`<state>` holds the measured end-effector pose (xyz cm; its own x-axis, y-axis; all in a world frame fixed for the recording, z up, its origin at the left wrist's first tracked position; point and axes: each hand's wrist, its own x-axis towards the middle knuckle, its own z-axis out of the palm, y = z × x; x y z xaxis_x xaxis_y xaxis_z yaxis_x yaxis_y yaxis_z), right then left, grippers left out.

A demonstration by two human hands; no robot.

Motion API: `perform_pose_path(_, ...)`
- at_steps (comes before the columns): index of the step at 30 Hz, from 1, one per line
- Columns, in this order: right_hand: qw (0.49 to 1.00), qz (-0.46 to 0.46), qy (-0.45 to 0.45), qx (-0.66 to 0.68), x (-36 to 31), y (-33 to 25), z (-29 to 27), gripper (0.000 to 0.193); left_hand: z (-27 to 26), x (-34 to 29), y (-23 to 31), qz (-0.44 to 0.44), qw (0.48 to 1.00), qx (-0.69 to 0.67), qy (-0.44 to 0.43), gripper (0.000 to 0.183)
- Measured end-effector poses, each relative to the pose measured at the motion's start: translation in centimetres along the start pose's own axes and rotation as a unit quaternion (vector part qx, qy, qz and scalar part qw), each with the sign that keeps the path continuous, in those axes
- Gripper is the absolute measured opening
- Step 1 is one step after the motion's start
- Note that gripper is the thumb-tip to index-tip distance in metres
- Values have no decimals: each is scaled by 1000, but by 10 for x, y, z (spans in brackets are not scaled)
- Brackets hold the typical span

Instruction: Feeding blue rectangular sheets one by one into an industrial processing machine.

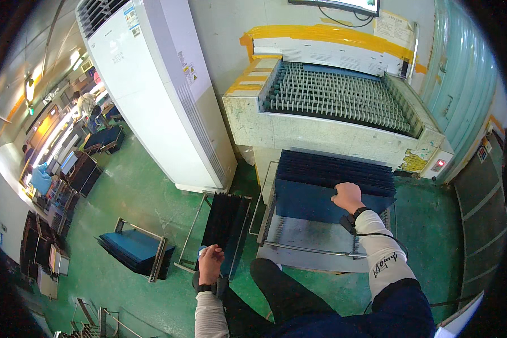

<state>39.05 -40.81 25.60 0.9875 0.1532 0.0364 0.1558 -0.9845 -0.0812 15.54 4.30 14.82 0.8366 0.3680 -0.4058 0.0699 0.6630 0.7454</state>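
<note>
My right hand (348, 197) grips the top edge of the nearest dark blue panel (312, 200), which stands upright in a metal wire rack (298, 239). Behind that panel, more dark panels (335, 169) are stacked in rows toward the machine. My left hand (210, 263) rests on the near end of a second, narrower rack (222, 225) filled with dark panels on edge; its fingers curl over the rack's end. My dark trouser leg (281, 290) shows between the two racks.
A grey roller conveyor machine (335, 101) with yellow tape stands ahead. A tall white standing air conditioner (163, 90) is to the left. Another rack of blue panels (135, 248) sits on the green floor at left. A person (86, 104) works by distant benches.
</note>
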Motion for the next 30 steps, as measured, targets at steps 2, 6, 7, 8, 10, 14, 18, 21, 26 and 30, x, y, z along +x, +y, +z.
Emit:
perform_pose_path(2, 1000, -1, -2, -1, 0, 1, 1, 34, 0, 0, 0, -1, 1000, 1, 0, 11)
perform_pose_path(6, 1000, -4, 9, -1, 0, 2, 3, 34, 0, -1, 0, -4, 1000, -4, -6, 10)
perform_pose_path(7, 1000, 1, 4, 0, 0, 1, 2, 34, 0, -1, 0, -3, 1000, -2, -3, 10)
perform_pose_path(8, 1000, 1, 4, 0, 0, 1, 2, 34, 1, -2, 1, -4, 1000, -2, -3, 10)
perform_pose_path(10, 1000, 0, 1, -10, 0, 1, 1, 34, 4, -3, 1, 0, 1000, 0, -3, 11)
perform_pose_path(14, 1000, -6, 5, -9, 1, 2, 4, 33, 3, -4, 2, -1, 1000, 2, -4, 12)
perform_pose_path(18, 1000, -6, 14, 1, 0, 2, 4, 32, 0, -1, 1, -5, 1000, -9, -7, 11)
perform_pose_path(21, 1000, -5, 13, 2, 0, 1, 3, 32, 0, 0, 1, -9, 1000, -8, -11, 11)
perform_pose_path(26, 1000, -3, 4, 2, 0, 2, 3, 33, -3, 1, 0, -8, 1000, -12, -19, 10)
perform_pose_path(30, 1000, -6, 7, 4, 0, 2, 3, 34, -4, 1, -1, -6, 1000, -23, -21, 9)
